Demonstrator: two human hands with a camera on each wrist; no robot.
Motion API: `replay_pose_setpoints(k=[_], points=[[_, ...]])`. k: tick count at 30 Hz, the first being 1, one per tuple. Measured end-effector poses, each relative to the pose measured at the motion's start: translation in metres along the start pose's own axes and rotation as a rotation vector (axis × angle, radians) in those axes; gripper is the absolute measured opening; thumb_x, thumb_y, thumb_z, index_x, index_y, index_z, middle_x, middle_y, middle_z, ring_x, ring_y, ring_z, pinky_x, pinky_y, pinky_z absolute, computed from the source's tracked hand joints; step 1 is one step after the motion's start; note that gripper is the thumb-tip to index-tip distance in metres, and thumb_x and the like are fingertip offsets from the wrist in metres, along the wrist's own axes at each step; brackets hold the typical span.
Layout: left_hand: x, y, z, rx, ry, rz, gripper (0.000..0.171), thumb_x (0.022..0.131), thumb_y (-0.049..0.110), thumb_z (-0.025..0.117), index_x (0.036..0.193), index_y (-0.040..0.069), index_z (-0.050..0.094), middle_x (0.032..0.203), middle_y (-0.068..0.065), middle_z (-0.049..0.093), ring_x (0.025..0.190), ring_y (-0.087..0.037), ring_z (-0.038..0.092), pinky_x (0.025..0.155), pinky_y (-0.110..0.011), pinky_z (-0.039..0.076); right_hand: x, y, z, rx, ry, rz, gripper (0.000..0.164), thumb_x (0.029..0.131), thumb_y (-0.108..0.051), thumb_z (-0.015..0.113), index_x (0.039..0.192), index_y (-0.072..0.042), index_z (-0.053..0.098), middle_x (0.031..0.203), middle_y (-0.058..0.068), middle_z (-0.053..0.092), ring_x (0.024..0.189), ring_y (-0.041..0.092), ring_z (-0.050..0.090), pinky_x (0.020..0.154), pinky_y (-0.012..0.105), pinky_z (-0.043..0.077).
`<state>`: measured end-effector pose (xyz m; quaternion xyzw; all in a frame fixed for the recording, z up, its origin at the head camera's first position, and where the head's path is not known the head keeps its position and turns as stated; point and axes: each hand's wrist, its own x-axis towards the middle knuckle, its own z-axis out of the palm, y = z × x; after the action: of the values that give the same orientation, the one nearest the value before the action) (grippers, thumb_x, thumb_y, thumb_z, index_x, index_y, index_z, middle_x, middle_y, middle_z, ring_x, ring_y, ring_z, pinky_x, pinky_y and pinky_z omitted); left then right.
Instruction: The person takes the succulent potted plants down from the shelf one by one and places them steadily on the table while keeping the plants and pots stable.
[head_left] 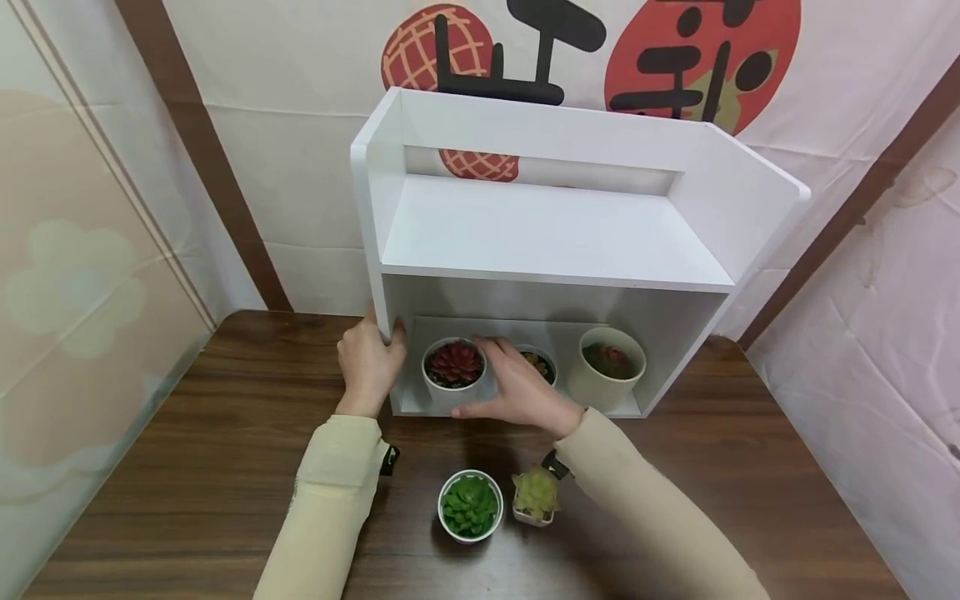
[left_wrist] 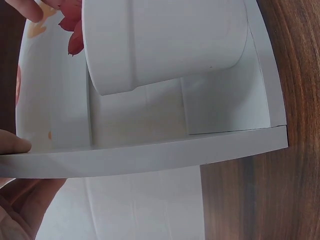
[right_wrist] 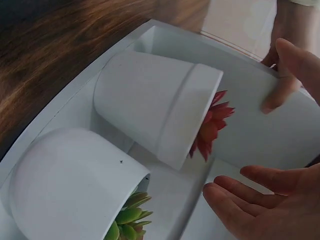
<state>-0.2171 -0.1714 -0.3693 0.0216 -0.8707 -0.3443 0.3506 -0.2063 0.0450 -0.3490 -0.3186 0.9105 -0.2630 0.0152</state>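
My left hand grips the left side panel of a white two-tier shelf, thumb on the inner face and fingers outside. On the lower tier, just right of that panel, stands a white pot with a red succulent. My right hand reaches into the lower tier beside this pot. Its fingers are spread and hold nothing; in the right wrist view, a gap shows between the fingertips and the red succulent's pot. Behind my right hand is a smaller potted succulent, partly hidden.
A larger cream pot with a reddish plant stands at the lower tier's right end. In front of the shelf, a round-potted green succulent and a small pale green one stand on the brown wooden table. A printed cloth hangs behind.
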Motion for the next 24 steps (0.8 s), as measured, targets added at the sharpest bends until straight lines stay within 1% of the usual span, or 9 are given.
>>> replay_pose_setpoints(k=[2,6,11,15,24], points=[[-0.001,0.001,0.000,-0.002,0.013,0.016,0.024,0.086,0.012,0.059,0.101,-0.007,0.058,0.079,-0.031,0.067,0.061,-0.048,0.063,0.053,-0.058,0.046,0.004,0.001,0.001,-0.001,-0.010,0.002,0.097,0.072,-0.044,0.081,0.146,-0.004,0.034,0.147,0.020,0.039,0.133,0.034,0.042,0.104,0.047,0.039],[-0.001,0.001,0.001,-0.001,0.014,0.021,0.024,0.086,0.011,0.059,0.100,-0.008,0.058,0.079,-0.031,0.067,0.061,-0.048,0.063,0.052,-0.058,0.046,0.012,0.003,0.002,0.012,-0.048,0.013,0.098,0.074,-0.042,0.081,0.147,-0.002,0.031,0.150,0.021,0.035,0.136,0.034,0.038,0.106,0.047,0.037],[-0.001,0.000,0.001,0.013,-0.024,-0.019,0.025,0.087,0.013,0.061,0.103,-0.007,0.059,0.080,-0.031,0.068,0.064,-0.049,0.064,0.055,-0.059,0.046,0.021,0.004,0.005,0.028,-0.109,0.063,0.100,0.075,-0.043,0.079,0.149,-0.001,0.027,0.152,0.023,0.030,0.137,0.035,0.037,0.106,0.047,0.037],[-0.001,0.001,0.000,0.017,-0.051,-0.044,0.027,0.089,0.015,0.060,0.106,-0.005,0.059,0.085,-0.030,0.069,0.069,-0.049,0.065,0.059,-0.059,0.047,0.029,0.006,0.009,0.026,-0.136,0.103,0.102,0.075,-0.043,0.079,0.150,-0.001,0.024,0.153,0.024,0.028,0.137,0.036,0.037,0.106,0.047,0.037],[0.000,0.001,-0.002,0.007,-0.055,-0.047,0.030,0.089,0.016,0.059,0.109,-0.006,0.059,0.089,-0.031,0.069,0.072,-0.049,0.066,0.061,-0.059,0.048,0.044,0.007,0.016,0.031,-0.166,0.132,0.106,0.073,-0.040,0.082,0.150,0.001,0.022,0.153,0.024,0.026,0.138,0.035,0.035,0.106,0.045,0.037]])
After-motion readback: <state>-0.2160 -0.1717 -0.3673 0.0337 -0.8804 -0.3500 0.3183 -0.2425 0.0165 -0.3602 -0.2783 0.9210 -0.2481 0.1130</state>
